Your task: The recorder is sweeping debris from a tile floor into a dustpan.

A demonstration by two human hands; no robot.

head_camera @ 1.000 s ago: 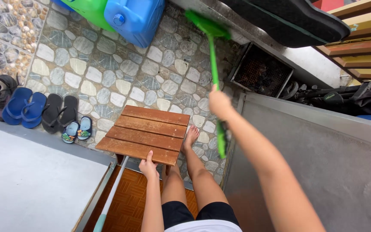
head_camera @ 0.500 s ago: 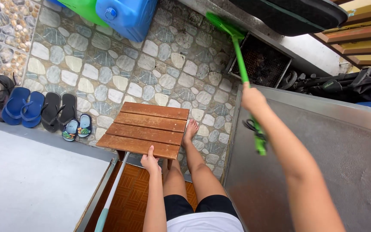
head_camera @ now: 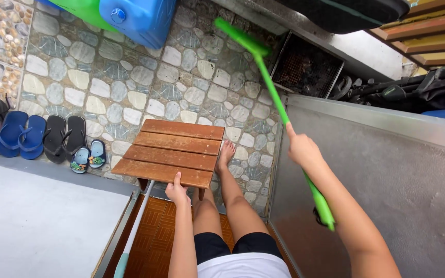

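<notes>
Right hand (head_camera: 301,149) clenched on broom (head_camera: 271,87), left hand (head_camera: 176,192) gripping stool (head_camera: 173,152) edge at 6 o'clock; best short, low strokes, stool held steady.

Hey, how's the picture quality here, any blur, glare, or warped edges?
Head view: soft, even daylight with faint shadows only. The broom head is slightly smeared; the right hand, left hand and wooden stool look sharp. The metal panel shows a dull sheen, no harsh glare. Wide-angle distortion bends straight lines towards the frame edges.
</notes>
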